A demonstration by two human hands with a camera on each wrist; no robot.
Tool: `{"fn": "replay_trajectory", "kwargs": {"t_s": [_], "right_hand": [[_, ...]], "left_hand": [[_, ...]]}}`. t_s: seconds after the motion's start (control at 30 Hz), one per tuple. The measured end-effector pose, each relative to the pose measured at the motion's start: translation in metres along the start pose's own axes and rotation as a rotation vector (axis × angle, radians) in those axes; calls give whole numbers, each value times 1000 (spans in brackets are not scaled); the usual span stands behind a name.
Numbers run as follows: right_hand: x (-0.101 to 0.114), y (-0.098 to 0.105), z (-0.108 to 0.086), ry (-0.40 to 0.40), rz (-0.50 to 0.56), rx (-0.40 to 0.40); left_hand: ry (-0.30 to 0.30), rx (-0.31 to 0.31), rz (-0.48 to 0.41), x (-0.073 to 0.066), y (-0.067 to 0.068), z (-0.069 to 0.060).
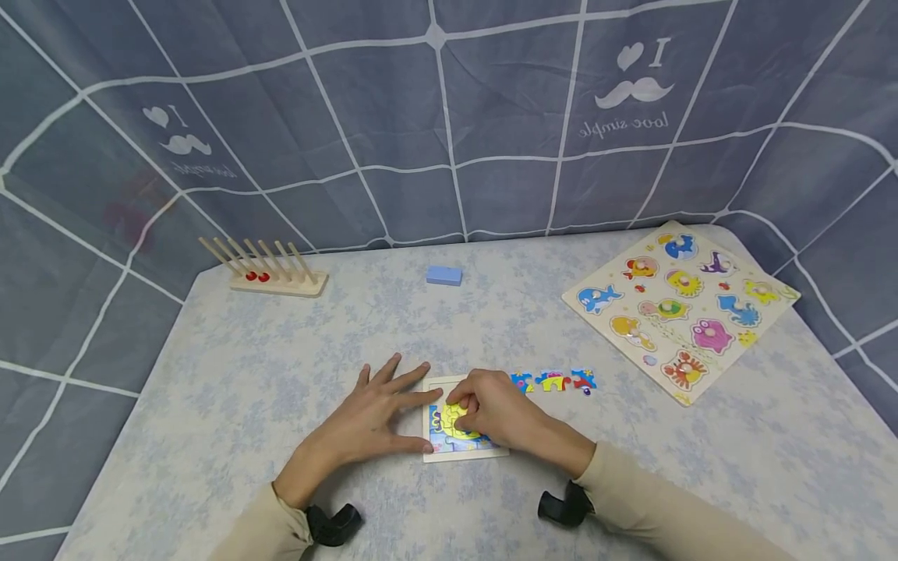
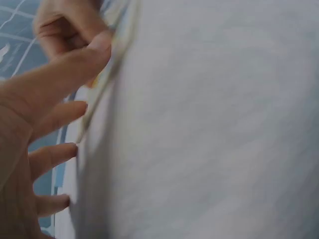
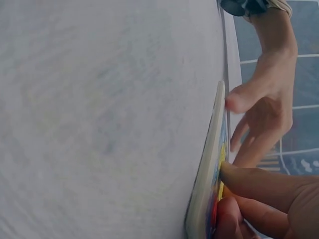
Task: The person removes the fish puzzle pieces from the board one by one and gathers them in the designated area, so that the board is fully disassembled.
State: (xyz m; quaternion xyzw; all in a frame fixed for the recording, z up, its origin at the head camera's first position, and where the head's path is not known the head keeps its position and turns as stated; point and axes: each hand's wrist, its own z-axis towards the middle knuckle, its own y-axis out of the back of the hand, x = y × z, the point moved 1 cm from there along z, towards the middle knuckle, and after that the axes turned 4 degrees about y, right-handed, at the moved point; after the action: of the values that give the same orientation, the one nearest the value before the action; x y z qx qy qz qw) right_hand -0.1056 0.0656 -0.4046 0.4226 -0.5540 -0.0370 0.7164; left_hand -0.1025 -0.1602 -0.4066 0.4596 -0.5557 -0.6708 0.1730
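A small jigsaw puzzle in a pale wooden frame (image 1: 466, 457) lies on the table, partly filled with yellow and blue pieces. My left hand (image 1: 372, 413) spreads its fingers at the frame's left side, thumb and index finger touching its edge. Over the puzzle, my right hand (image 1: 501, 413) has thumb and fingers bent and pinches a yellow puzzle piece (image 1: 451, 411) at the picture; its fingers hide part of that piece. In the right wrist view the thumb (image 3: 239, 177) lies against yellow. Right of the frame are loose puzzle pieces (image 1: 553, 380) in a row.
A sea-animal peg puzzle board (image 1: 673, 312) lies at the right. At the back left stands a wooden rack with pegs (image 1: 277, 287) and two red beads. A blue block (image 1: 444, 275) sits at the back middle. A grey checked curtain (image 1: 393, 117) hangs behind the table.
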Motion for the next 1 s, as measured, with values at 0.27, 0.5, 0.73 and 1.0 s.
{"fn": "replay_trajectory", "kwargs": {"t_s": [0.27,0.5,0.73,1.0], "right_hand": [[3,0,0,8,-44,15],[2,0,1,12,-31,16],[0,-1,1,22,4,29],[-1,-3,0,68,40,43]], "left_hand": [[57,-23,15,-5,-4,3],[89,-13,15,-8,-3,4],[121,6,22,-9,-4,5],[150,21,22,-9,-4,5]]}}
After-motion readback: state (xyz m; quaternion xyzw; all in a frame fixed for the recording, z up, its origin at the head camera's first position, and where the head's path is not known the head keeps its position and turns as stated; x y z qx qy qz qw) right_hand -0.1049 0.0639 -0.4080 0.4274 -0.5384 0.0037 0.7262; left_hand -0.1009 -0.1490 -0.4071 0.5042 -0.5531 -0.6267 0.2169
